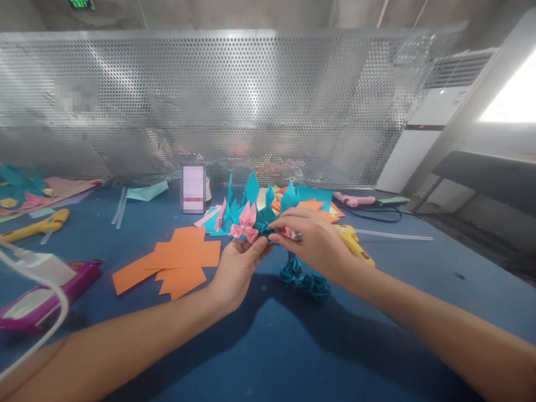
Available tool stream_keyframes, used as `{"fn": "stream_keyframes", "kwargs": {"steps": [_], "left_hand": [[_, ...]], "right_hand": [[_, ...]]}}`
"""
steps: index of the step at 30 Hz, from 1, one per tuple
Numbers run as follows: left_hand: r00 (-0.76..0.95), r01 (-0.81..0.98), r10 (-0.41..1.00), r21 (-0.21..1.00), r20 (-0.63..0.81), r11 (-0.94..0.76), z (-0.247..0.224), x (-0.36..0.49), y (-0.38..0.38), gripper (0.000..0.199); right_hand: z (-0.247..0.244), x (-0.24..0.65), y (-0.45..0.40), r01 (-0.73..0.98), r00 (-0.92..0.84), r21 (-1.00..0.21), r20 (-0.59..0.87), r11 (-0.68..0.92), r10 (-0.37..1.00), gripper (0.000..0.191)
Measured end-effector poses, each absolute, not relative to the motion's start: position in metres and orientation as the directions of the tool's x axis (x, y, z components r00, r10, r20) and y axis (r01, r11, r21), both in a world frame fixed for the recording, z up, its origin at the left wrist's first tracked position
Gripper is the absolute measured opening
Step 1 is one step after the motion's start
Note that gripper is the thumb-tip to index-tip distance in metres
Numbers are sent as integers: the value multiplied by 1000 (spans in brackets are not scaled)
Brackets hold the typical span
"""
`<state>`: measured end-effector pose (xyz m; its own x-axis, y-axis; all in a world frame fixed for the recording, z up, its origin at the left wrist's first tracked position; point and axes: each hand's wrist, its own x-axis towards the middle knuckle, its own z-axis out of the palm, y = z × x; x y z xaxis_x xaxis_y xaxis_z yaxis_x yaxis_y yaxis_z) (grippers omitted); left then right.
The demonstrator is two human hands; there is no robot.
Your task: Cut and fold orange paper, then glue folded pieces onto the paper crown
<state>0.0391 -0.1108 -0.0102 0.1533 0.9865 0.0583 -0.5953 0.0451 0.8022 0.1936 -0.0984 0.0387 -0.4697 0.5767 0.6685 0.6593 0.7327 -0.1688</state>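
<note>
Both hands meet at a folded paper piece with teal points and pink flowers [245, 222], held above the blue table. My left hand [240, 267] pinches its lower part between thumb and fingers, just below the pink flower. From the right, my right hand [312, 237] has thumb and fingertips closed on the teal centre of the same piece. A small shiny object shows by the right fingers, too small to name. Below the right hand a string of dark teal folded paper [305, 279] hangs or lies; which one I cannot tell.
Orange paper sheets [184, 259] lie left of centre. A yellow glue gun [355, 245] is behind my right wrist, a pink one [355, 200] farther back. At left are another yellow glue gun [37, 225], a purple device [79, 285] and a white cable. Perforated metal panel [209, 100] behind.
</note>
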Motion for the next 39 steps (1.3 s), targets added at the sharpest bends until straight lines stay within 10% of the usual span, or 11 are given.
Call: {"fn": "stream_keyframes", "kwargs": {"steps": [17,31,39], "left_hand": [[139,-638,981,770,134,-14,-13,37,-104,30],[138,-593,982,805,130,-23,-14,40,-104,21],[145,-587,981,810,131,-22,-12,41,-108,23]], "right_hand": [[49,193,-104,612,-328,-378,678,695,658,15],[54,194,-104,582,-632,111,685,805,362,25],[67,183,-100,608,-679,90,573,789,458,16]]}}
